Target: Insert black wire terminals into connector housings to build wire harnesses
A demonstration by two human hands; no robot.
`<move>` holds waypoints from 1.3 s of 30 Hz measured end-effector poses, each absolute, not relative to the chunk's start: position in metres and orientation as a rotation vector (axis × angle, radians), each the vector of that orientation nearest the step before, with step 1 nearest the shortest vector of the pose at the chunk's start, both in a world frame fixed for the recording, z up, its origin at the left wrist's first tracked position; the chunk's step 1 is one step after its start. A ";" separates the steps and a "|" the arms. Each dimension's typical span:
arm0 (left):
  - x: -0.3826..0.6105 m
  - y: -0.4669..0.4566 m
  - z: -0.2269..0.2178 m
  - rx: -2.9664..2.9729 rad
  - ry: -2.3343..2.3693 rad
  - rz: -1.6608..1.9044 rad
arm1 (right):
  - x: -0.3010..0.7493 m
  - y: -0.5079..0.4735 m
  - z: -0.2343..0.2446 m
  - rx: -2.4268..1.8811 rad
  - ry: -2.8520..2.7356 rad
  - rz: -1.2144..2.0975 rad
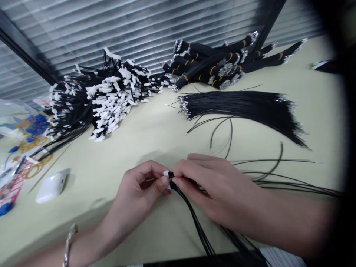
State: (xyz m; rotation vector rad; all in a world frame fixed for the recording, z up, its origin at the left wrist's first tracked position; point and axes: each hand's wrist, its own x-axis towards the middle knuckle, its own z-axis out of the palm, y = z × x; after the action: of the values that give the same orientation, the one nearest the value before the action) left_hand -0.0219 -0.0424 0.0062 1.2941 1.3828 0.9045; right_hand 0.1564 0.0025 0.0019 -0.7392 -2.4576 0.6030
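Between thumb and fingers, my left hand [141, 189] pinches a small white connector [166, 173], partly covered by the fingertips. Several black wires [191, 213] run from the connector down toward the table's near edge. Right beside it, my right hand [205, 181] is closed in a pinch on a black wire [171, 174] at the connector's right side. Whether that wire's tip sits inside the connector cannot be made out. More loose black wires [292, 184] stretch out to the right from under my right hand.
A heap of black cables with white connectors [111, 100] lies at the back left. Bundled black wires with yellow bands [211, 63] are piled behind a spread of loose wires [239, 105]. A white earphone case [51, 186], rubber bands [35, 168] and a thin stick [50, 168] lie left.
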 end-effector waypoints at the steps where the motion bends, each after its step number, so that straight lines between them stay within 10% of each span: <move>1: -0.022 -0.042 0.006 1.297 1.389 0.897 | 0.156 0.003 0.002 -0.740 -2.459 0.586; 10: -0.024 -0.042 0.006 1.237 1.342 0.884 | 0.163 0.029 0.018 -0.811 -2.379 1.059; 16: -0.024 -0.043 0.004 1.161 1.309 0.932 | 0.181 0.086 -0.008 -0.905 -2.520 0.013; 29: -0.025 -0.042 0.005 1.150 1.297 0.930 | 0.180 0.116 -0.017 -0.809 -2.659 -0.117; 39: -0.027 -0.042 0.002 1.071 1.213 0.985 | 0.171 0.031 0.038 -0.778 -2.357 0.578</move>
State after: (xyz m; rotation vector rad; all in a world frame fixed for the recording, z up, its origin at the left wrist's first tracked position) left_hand -0.0267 -0.0418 0.0018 1.0707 1.2126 0.9854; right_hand 0.1712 0.0312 0.0384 -0.7777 -2.3565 0.5782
